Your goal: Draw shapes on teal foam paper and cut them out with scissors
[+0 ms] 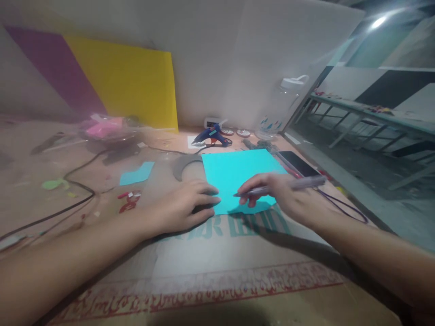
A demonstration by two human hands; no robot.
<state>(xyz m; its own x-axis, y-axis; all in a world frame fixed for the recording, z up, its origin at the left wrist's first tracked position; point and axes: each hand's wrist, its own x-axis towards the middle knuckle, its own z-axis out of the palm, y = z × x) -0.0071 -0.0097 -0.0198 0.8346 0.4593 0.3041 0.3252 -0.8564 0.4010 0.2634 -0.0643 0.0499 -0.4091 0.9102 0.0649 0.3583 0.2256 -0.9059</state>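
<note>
A bright turquoise sheet (238,174) lies on the work table, over a large pale sheet (204,258) with teal characters and a red patterned border. My left hand (188,203) rests flat, fingers spread, with its fingertips on the sheet's left edge. In my right hand (272,190) is a grey pen (302,182), gripped between thumb and fingers, its tip at the middle of the turquoise sheet. A grey crescent shape (181,166) lies just left of the sheet. Further left is a small light-blue paper piece (137,174).
Behind the sheet lie a blue glue gun (212,134) and a clear bottle (277,111). A phone (299,164) is at the right. Left are a bowl with pink material (105,129), a black cable (81,183) and red scraps (129,202). A yellow board (125,81) stands behind.
</note>
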